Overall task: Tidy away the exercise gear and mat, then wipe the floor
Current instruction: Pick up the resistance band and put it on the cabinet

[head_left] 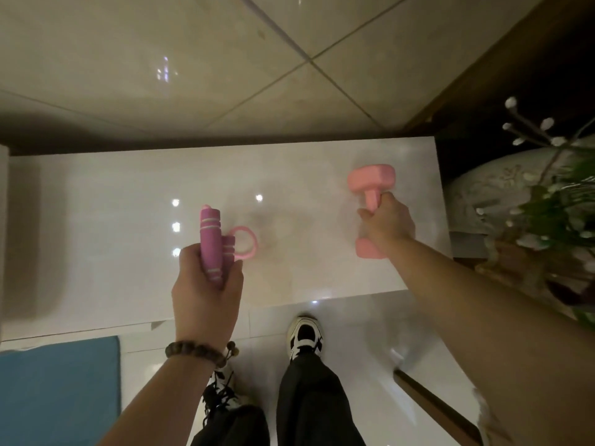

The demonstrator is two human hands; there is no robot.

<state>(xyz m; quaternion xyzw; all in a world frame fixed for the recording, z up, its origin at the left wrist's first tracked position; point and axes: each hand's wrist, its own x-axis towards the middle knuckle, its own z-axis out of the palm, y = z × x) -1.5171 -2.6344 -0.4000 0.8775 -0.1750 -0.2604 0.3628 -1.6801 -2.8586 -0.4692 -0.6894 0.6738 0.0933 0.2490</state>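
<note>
My left hand (pixel 206 294) grips the purple handles of a skipping rope (pixel 211 239), with a pink loop of rope sticking out to the right. My right hand (pixel 388 225) grips the bar of a pink dumbbell (pixel 370 181); one head points away from me and the other shows below my wrist. Both are held just above a glossy white surface (pixel 112 220). A corner of the blue exercise mat (pixel 58 391) lies on the floor at the bottom left.
A pale patterned vase (pixel 502 194) with green leaves and white buds stands at the right, close to my right arm. Beyond the white surface lies beige tiled floor (pixel 193 59). My feet in black-and-white trainers stand below. A dark wooden strip (pixel 434 410) crosses the bottom right.
</note>
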